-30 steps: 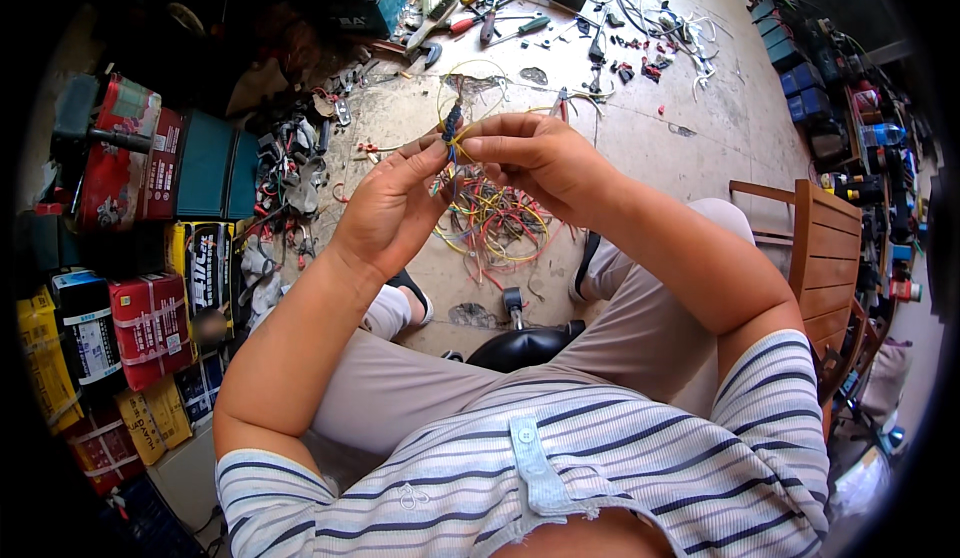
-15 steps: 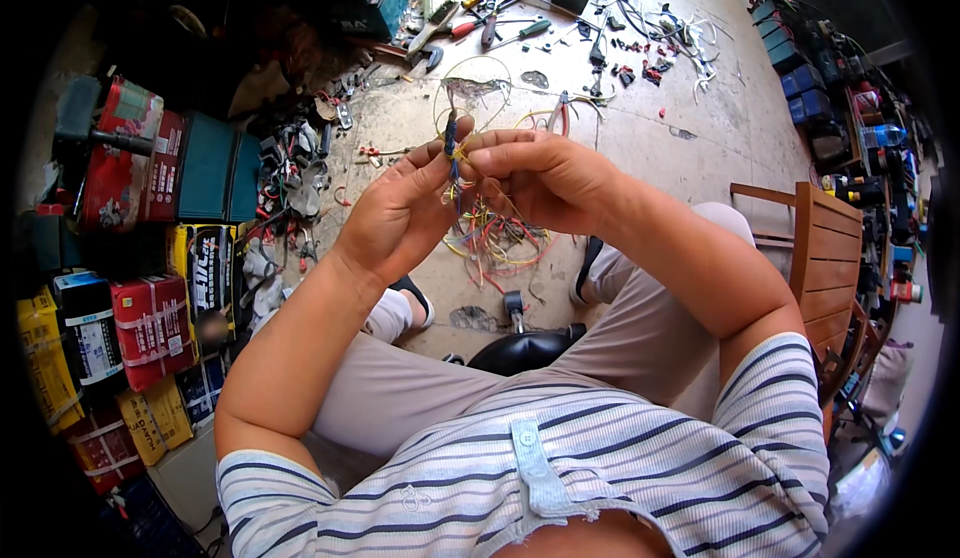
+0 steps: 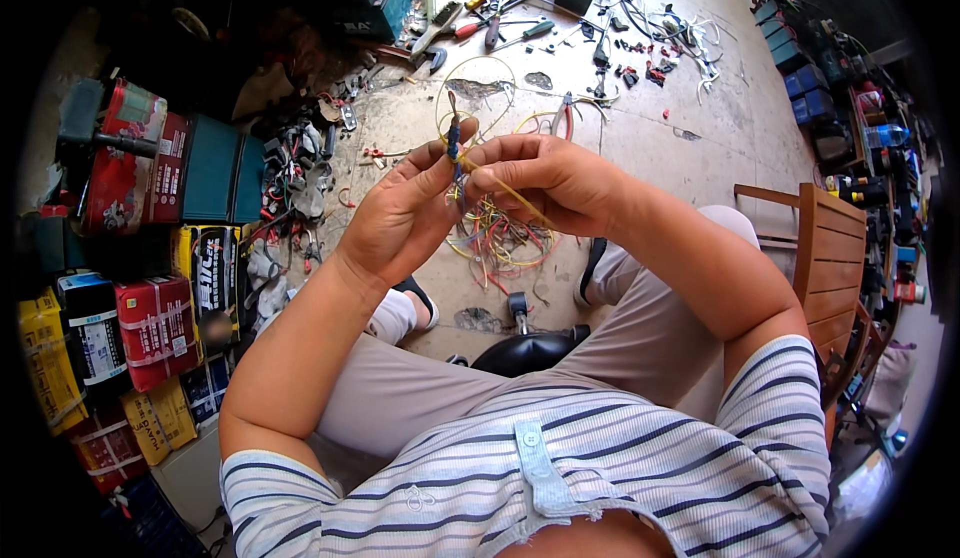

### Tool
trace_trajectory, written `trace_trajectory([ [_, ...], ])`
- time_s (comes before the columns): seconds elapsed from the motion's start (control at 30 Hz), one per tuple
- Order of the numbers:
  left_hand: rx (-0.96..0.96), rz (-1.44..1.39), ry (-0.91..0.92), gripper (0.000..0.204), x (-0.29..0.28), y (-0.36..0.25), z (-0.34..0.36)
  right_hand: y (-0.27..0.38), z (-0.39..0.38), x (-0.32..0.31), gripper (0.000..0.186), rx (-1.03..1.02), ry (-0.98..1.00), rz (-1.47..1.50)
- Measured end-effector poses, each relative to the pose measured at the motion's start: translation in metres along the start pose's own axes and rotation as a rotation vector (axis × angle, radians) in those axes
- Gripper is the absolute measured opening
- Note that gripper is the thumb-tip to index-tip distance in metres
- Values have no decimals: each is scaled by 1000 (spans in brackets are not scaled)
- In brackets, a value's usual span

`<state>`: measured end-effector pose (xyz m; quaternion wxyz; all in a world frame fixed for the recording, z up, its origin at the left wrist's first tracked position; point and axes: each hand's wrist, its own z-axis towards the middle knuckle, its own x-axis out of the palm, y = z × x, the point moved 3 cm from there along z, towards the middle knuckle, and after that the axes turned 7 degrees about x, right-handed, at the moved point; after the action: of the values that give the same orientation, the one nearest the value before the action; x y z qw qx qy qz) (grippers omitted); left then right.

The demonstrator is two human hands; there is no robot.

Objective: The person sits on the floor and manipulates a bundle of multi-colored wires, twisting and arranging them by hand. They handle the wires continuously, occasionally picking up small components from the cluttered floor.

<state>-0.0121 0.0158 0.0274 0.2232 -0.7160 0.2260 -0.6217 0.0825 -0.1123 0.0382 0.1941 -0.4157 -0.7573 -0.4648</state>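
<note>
Blue-black wire bundle (image 3: 453,136) held up, wire tangle (image 3: 508,236) on floor

Head view: bundle slim, dark blue and black, brownish thin far tip; fine detail too small to tell. Yellow strand (image 3: 522,201) slants off its near part, toward the right. Bundle is held above floor level, showing just past the tangle's far edge. Left hand (image 3: 403,208) pinches bundle, thumb against fingers; right hand (image 3: 545,180) pinches yellow strand. Red-handled pliers (image 3: 567,118) lie beyond the tangle.
</note>
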Motion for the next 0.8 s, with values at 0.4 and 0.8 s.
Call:
trace_trajectory([
  [0.4, 1, -22, -64, 36, -9, 8, 0, 2, 2, -7, 20, -30, -14, -111],
  [0.8, 111, -51, -123, 31, -5, -15, -5, -18, 15, -48, 18, 173, -76, -1162],
])
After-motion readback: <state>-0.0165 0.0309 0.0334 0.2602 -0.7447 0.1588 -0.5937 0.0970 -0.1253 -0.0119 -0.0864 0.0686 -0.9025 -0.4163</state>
